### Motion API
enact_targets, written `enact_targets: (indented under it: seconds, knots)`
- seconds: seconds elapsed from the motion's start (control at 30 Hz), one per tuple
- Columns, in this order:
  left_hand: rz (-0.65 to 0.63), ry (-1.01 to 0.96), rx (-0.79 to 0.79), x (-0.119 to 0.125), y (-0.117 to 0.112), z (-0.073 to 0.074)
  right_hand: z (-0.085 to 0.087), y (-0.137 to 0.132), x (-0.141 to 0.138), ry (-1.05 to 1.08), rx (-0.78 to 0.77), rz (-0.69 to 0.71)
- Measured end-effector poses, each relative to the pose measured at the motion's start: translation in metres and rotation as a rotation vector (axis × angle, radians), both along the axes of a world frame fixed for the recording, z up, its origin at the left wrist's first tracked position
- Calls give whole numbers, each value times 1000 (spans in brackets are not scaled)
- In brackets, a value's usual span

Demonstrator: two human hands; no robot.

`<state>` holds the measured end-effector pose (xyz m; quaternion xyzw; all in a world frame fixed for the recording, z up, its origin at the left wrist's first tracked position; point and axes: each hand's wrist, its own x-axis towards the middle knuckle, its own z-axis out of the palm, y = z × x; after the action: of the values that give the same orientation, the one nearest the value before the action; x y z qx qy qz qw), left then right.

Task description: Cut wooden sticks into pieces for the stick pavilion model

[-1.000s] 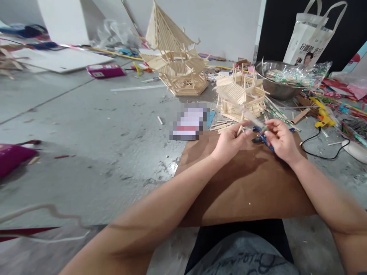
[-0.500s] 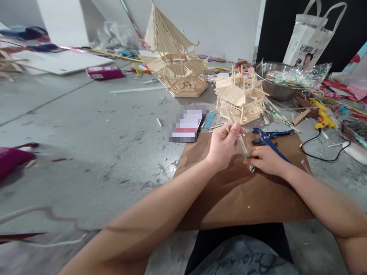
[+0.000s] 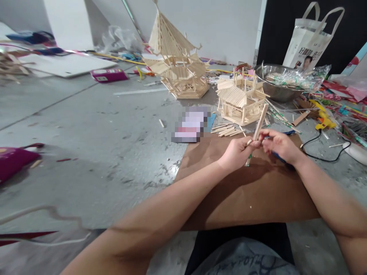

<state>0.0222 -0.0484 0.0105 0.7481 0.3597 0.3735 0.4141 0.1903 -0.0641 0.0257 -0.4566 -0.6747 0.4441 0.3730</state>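
Observation:
A pair of wooden chopsticks [image 3: 260, 122] stands tilted upright above the brown board, with the green print of a wrapper showing at the lower end. My left hand [image 3: 236, 152] is closed around the chopsticks' lower part. Close against it, my right hand [image 3: 279, 147] has curled fingers, with thumb and forefinger at the chopsticks. Under the right hand, blue-handled cutters [image 3: 278, 156] are mostly hidden. Short cut sticks [image 3: 229, 130] lie in a pile at the board's far edge. Just behind is a small hexagonal stick model [image 3: 242, 101] without a full roof.
A taller stick pagoda [image 3: 183, 76] stands behind left, and a phone [image 3: 190, 124] lies left of the stick pile. A metal bowl [image 3: 282, 91] of wrapped chopsticks is at the back right. A yellow glue gun [image 3: 325, 121] with a black cord lies right of the brown board [image 3: 229, 202].
Both hands have moved slightly right, and the chopsticks now stand steeper. My right hand has shifted from the wrapper's lower end up beside the left fingers, covering the cutters.

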Motion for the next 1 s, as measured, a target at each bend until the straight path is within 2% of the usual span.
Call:
enact_targets:
  seconds: [0.1,0.2,0.33,0.53,0.73,0.87,1.0]
  knots:
    - [-49,43,49,2,0,0,7,-2,3,220,107,-52]
    - [-116,143,117,3,-1,-1,7,-7,1,230,166,-71]
    - [-167,350,149,2,0,-2,4,-5,1,371,182,-247]
    - [-179,597,201,0,4,3,4,17,16,683,199,-505]
    - [-157,659,231,0,4,5,7,21,23,796,163,-567]
    - [-116,615,249,-1,3,6,9,22,28,855,173,-602]
    - [-105,560,245,-3,3,6,8,23,27,823,153,-553]
